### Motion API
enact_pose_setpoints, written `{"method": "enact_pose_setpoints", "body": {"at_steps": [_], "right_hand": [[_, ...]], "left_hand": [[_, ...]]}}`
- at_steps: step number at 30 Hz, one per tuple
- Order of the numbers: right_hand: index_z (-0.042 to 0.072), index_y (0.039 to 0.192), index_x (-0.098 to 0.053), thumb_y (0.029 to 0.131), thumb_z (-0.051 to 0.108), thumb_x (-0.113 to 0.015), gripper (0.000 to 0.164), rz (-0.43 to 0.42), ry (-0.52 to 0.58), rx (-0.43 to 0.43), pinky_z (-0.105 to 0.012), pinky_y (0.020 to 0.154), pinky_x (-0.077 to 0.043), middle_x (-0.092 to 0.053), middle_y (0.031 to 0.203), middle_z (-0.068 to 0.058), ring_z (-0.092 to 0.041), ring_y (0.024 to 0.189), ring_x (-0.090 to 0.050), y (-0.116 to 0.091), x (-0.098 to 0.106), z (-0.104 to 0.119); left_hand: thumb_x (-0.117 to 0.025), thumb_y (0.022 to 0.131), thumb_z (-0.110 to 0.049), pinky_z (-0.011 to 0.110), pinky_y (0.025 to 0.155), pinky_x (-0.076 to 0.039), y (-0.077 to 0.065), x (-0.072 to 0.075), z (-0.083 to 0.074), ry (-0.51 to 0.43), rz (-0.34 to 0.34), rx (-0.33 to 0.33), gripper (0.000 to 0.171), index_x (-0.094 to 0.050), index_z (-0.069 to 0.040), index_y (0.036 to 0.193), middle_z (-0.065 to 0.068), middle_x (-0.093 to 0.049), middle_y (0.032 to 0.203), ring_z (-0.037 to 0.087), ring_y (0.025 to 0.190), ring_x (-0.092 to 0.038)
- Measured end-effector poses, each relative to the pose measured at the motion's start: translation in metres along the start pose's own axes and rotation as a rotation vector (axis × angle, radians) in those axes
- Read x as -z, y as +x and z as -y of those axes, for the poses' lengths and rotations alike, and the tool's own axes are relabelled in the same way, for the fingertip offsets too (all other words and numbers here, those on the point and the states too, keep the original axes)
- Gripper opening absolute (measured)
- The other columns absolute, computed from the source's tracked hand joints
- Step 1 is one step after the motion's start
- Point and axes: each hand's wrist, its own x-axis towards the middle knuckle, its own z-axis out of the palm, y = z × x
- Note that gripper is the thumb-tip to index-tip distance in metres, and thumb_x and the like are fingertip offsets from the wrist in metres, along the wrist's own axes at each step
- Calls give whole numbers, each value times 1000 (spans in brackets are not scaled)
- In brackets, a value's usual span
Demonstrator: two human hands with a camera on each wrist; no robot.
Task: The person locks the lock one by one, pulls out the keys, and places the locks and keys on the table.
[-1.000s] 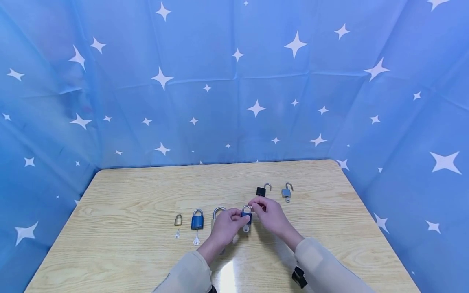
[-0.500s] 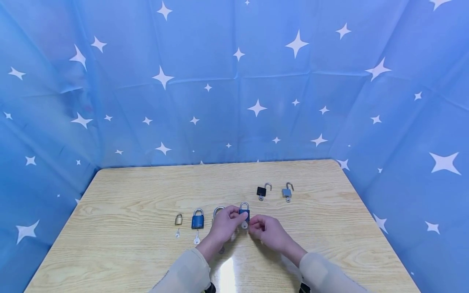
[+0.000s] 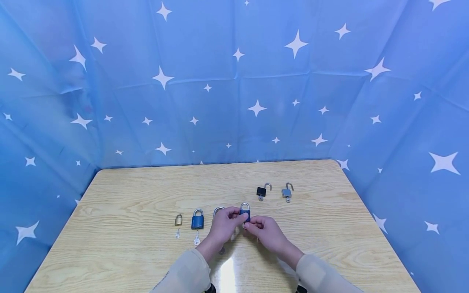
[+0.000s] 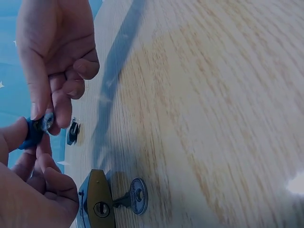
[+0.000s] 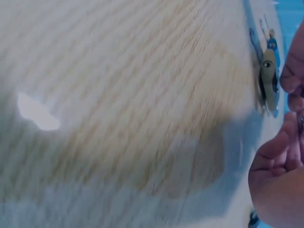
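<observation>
My left hand (image 3: 224,224) grips a small blue padlock (image 3: 244,211) by its body, shackle pointing away from me and standing closed. At the padlock's bottom end, the thumb and fingers of my right hand (image 3: 269,234) pinch a key (image 4: 48,122), whose round head shows between them in the left wrist view. Both hands are held above the table. Partly hidden behind the left hand lies a large brass padlock (image 4: 98,202) with its own key (image 4: 137,196) at the keyhole side. The right wrist view catches only part of both hands at its right edge.
Left of the hands lie a blue padlock (image 3: 197,220) with a key (image 3: 196,240), and a small brass padlock (image 3: 178,220) with a key (image 3: 177,233). Farther back, a black padlock (image 3: 261,191) and a grey padlock (image 3: 286,193) lie with shackles open. A starry blue curtain (image 3: 205,101) surrounds the wooden table (image 3: 128,252).
My right hand has come down from beside the shackle to the padlock's lower end and now pinches the key there. The left hand has shifted the padlock slightly left.
</observation>
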Motion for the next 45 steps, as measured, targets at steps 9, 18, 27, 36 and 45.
{"method": "enact_pose_setpoints", "body": {"at_steps": [9, 18, 27, 36, 45], "right_hand": [[-2, 98, -72, 92, 20, -66, 23, -100, 132, -105, -18, 54, -41, -75, 91, -13, -9, 67, -56, 2, -7, 1], [0, 101, -71, 92, 23, -67, 26, -141, 141, -117, -20, 60, -47, -76, 90, -11, -11, 72, -61, 0, -11, 2], [-1, 100, -71, 92, 21, -67, 24, -159, 160, -125, -21, 62, -46, -75, 86, -11, -11, 69, -58, 1, -14, 1], [-4, 94, -69, 91, 14, -65, 18, -152, 160, -138, -20, 59, -40, -74, 80, -8, -11, 67, -52, 0, -13, 5], [-2, 93, -69, 89, 17, -68, 19, -186, 193, -125, -21, 57, -39, -72, 77, -4, -11, 66, -52, -2, -16, 5]], "left_hand": [[-71, 89, -30, 24, 62, -43, -2, 1, -1, 47, -1, 13, 30, -69, -5, 105, 3, -71, 83, 11, 71, -55], [-69, 90, -32, 23, 56, -42, -1, 1, -2, 60, -9, 45, 29, -68, -7, 106, 0, -71, 81, 14, 65, -55], [-69, 90, -32, 21, 49, -38, -1, 0, -2, 43, -10, 67, 27, -69, -8, 102, 4, -69, 80, 9, 54, -48], [-69, 90, -30, 24, 62, -42, -2, -2, -1, 85, -34, 48, 24, -70, -8, 99, -1, -67, 79, 11, 71, -54], [-69, 90, -31, 26, 67, -44, -3, -4, -4, 111, -68, 45, 25, -70, -8, 100, -1, -68, 81, 11, 74, -56]]}}
